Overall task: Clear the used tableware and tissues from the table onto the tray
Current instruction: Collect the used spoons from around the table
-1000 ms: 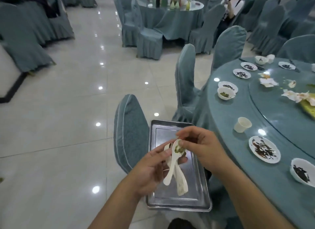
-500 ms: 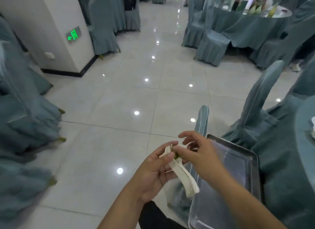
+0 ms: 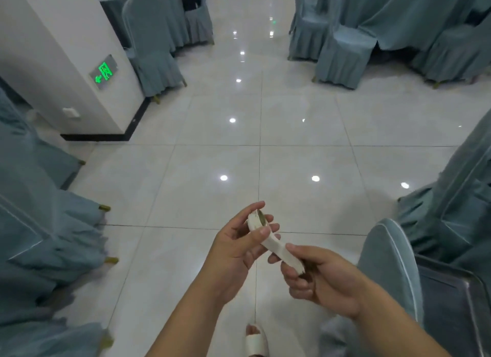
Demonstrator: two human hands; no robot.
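Sliding off the bowls, the right hand had shifted to the handle ends of the stacked white spoons, pinching them between thumb and curled fingers. The left hand gripped the bowl end, thumb pressed across it, above the tiled floor. The metal tray lay on a covered chair at lower right, apart from the spoons.

The white spoons, nested one into another, are in the air and tilted, the bowl end up and to the left. Some greenish remains lie in the top bowl. The left hand holds the bowl end and the right hand pinches the handle end. The grey metal tray shows only partly at the lower right, apart from the spoons.
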